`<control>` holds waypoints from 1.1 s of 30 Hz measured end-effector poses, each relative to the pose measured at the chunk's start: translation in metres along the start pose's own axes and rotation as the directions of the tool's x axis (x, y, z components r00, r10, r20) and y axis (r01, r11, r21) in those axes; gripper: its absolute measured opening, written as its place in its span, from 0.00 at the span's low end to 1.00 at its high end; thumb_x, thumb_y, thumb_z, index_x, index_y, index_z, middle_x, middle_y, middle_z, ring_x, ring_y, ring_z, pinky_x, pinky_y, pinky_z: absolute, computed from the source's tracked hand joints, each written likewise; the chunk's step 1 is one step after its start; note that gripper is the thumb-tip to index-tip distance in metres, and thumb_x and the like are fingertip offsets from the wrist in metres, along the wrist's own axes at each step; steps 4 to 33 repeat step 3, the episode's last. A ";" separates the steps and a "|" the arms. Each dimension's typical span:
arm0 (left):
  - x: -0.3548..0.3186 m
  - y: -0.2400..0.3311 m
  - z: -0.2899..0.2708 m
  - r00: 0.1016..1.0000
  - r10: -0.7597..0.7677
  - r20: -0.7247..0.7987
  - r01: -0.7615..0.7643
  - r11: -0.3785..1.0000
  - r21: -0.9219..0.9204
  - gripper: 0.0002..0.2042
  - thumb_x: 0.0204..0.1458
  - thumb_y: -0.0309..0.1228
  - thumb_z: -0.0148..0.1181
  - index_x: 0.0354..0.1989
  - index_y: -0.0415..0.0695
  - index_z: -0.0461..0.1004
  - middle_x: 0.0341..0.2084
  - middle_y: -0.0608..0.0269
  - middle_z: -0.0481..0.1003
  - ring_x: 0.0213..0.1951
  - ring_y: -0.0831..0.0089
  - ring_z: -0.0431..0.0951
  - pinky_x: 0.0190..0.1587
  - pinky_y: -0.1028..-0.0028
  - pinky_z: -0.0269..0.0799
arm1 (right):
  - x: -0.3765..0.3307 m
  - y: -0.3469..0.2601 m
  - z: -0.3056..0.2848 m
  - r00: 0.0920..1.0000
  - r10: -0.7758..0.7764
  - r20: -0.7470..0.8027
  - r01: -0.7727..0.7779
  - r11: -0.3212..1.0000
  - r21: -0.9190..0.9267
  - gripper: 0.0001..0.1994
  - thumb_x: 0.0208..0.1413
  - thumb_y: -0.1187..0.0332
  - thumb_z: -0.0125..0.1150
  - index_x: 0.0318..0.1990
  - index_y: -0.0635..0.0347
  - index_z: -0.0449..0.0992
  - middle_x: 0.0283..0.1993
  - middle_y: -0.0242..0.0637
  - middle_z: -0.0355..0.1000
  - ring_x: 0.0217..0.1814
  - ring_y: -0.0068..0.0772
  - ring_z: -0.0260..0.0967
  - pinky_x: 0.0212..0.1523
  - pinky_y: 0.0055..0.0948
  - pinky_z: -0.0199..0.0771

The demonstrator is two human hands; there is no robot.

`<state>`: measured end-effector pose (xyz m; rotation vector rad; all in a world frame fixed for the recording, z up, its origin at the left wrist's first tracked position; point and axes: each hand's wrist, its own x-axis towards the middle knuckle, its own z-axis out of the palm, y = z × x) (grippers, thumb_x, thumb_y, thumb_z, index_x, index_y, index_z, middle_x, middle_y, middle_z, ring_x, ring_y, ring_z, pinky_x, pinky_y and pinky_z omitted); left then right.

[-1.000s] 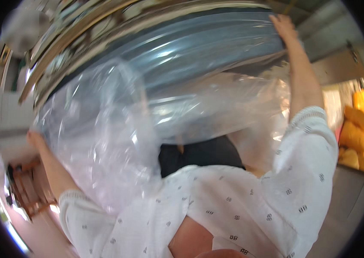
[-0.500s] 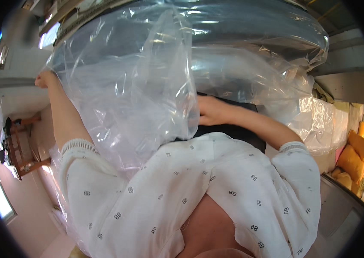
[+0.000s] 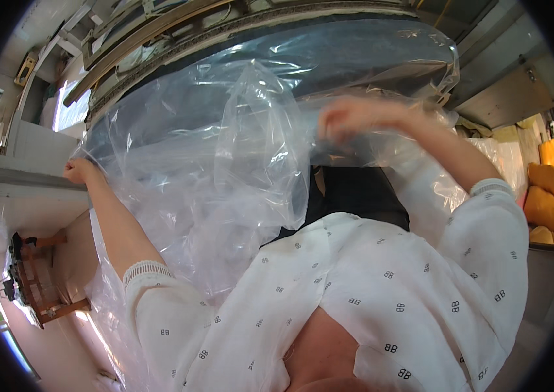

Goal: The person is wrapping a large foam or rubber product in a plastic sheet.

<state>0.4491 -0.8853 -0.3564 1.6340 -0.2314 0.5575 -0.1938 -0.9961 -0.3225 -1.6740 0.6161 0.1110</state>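
A large sheet of clear plastic film (image 3: 152,189) spreads in loose folds over the surface in front of me and hangs down toward my lap. At its left edge my left hand (image 3: 78,171) is closed, pinching the film with the arm stretched out. My right hand (image 3: 352,121) is over the middle of the film, its fingers curled but smeared by motion. Whether it touches or holds any film cannot be made out. A raised fold of film (image 3: 257,124) stands just left of my right hand.
Beyond the film runs a long machine frame with metal rails (image 3: 179,29). A grey beam (image 3: 28,176) lies beside my left hand. At the right are a metal panel (image 3: 505,91) and yellow cushion-like bundles (image 3: 545,196). A wooden rack (image 3: 35,281) stands at the left.
My right hand has moved away from my waist, out over the film. The left hand keeps its hold on the film's edge. The view has shifted, showing more of the machine frame.
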 end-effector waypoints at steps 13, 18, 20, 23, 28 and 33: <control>-0.001 0.007 0.017 1.000 0.018 0.019 -0.020 0.992 0.123 0.12 0.50 0.30 0.49 0.33 0.30 0.68 0.34 0.43 0.72 0.37 0.53 0.73 0.41 0.63 0.68 | 0.053 0.055 0.092 0.937 -0.260 0.234 0.262 0.965 0.022 0.22 0.46 0.66 0.63 0.51 0.59 0.68 0.47 0.38 0.69 0.50 0.28 0.64 0.51 0.29 0.62; -0.001 0.007 0.017 1.000 0.018 0.019 -0.020 0.992 0.123 0.12 0.50 0.30 0.49 0.33 0.30 0.68 0.34 0.43 0.72 0.37 0.53 0.73 0.41 0.63 0.68 | 0.053 0.055 0.092 0.937 -0.260 0.234 0.262 0.965 0.022 0.22 0.46 0.66 0.63 0.51 0.59 0.68 0.47 0.38 0.69 0.50 0.28 0.64 0.51 0.29 0.62; -0.001 0.007 0.017 1.000 0.018 0.019 -0.020 0.992 0.123 0.12 0.50 0.30 0.49 0.33 0.30 0.68 0.34 0.43 0.72 0.37 0.53 0.73 0.41 0.63 0.68 | 0.053 0.055 0.092 0.937 -0.260 0.234 0.262 0.965 0.022 0.22 0.46 0.66 0.63 0.51 0.59 0.68 0.47 0.38 0.69 0.50 0.28 0.64 0.51 0.29 0.62; -0.001 0.007 0.017 1.000 0.018 0.019 -0.020 0.992 0.123 0.12 0.50 0.30 0.49 0.33 0.30 0.68 0.34 0.43 0.72 0.37 0.53 0.73 0.41 0.63 0.68 | 0.053 0.055 0.092 0.937 -0.260 0.234 0.262 0.965 0.022 0.22 0.46 0.66 0.63 0.51 0.59 0.68 0.47 0.38 0.69 0.50 0.28 0.64 0.51 0.29 0.62; -0.001 0.007 0.017 1.000 0.018 0.019 -0.020 0.992 0.123 0.12 0.50 0.30 0.49 0.33 0.30 0.68 0.34 0.43 0.72 0.37 0.53 0.73 0.41 0.63 0.68 | 0.053 0.055 0.092 0.937 -0.260 0.234 0.262 0.965 0.022 0.22 0.46 0.66 0.63 0.51 0.59 0.68 0.47 0.38 0.69 0.50 0.28 0.64 0.51 0.29 0.62; -0.001 0.007 0.017 1.000 0.018 0.019 -0.020 0.992 0.123 0.12 0.50 0.30 0.49 0.33 0.30 0.68 0.34 0.43 0.72 0.37 0.53 0.73 0.41 0.63 0.68 | 0.053 0.055 0.092 0.937 -0.260 0.234 0.262 0.965 0.022 0.22 0.46 0.66 0.63 0.51 0.59 0.68 0.47 0.38 0.69 0.50 0.28 0.64 0.51 0.29 0.62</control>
